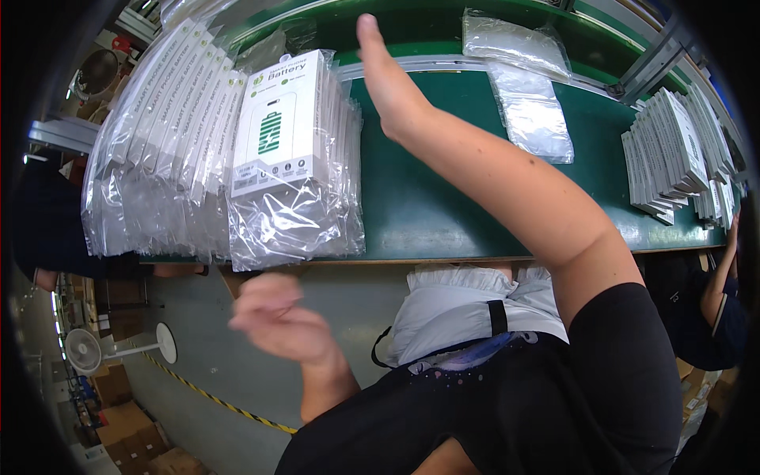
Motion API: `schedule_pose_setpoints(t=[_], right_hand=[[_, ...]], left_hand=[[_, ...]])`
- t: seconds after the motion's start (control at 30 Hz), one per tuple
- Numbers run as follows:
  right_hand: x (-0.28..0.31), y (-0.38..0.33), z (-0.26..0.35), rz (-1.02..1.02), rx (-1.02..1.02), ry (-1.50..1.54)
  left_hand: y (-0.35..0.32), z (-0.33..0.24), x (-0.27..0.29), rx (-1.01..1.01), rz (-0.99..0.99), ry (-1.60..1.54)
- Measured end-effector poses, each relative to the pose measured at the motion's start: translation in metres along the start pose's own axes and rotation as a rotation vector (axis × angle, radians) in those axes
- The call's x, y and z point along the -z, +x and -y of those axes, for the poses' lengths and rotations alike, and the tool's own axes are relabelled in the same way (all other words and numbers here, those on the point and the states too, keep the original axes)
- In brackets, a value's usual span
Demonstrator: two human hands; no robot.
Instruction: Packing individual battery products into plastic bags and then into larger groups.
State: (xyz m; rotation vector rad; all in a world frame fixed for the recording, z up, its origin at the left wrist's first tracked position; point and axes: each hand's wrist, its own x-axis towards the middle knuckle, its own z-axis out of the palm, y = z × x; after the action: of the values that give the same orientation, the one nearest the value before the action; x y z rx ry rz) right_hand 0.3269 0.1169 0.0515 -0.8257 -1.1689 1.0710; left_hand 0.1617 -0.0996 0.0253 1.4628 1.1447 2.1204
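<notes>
My right hand (385, 75) reaches up over the green table, seen edge-on with its fingers stretched out and nothing visible in it. It is just right of a row of bagged white phone-battery boxes (275, 127). The front box faces up, with a green battery picture on it, and its clear bag hangs toward the near edge. Other bagged boxes (170, 111) lean in a packed row to the left. Below the table's near edge, my left hand (277, 317) is smeared by motion, its fingers seemingly bent. Whether it holds anything is not clear.
Clear plastic bags (532, 111) lie on the green table (443, 214), with another stack (514, 46) behind. Several stacks of white boxes (665, 150) stand at the right. A white fan (83, 350) and cartons (131, 435) are at lower left. Other people are at both sides.
</notes>
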Motion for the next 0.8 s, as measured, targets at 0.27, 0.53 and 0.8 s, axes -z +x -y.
schedule_pose_setpoints(t=[0.27, 0.53, 0.8], right_hand=[[-0.026, -0.003, 0.02, -0.07, -0.018, -0.278], [-0.025, -0.021, 0.025, -0.165, -0.033, -0.162], [-0.016, -0.129, -0.006, -0.025, -0.198, -0.195]], left_hand=[[0.029, -0.005, -0.072, 0.503, 0.093, -0.022], [0.03, -0.008, -0.072, 0.537, 0.005, -0.092], [-0.017, -0.008, -0.055, 0.25, 0.01, -0.148]])
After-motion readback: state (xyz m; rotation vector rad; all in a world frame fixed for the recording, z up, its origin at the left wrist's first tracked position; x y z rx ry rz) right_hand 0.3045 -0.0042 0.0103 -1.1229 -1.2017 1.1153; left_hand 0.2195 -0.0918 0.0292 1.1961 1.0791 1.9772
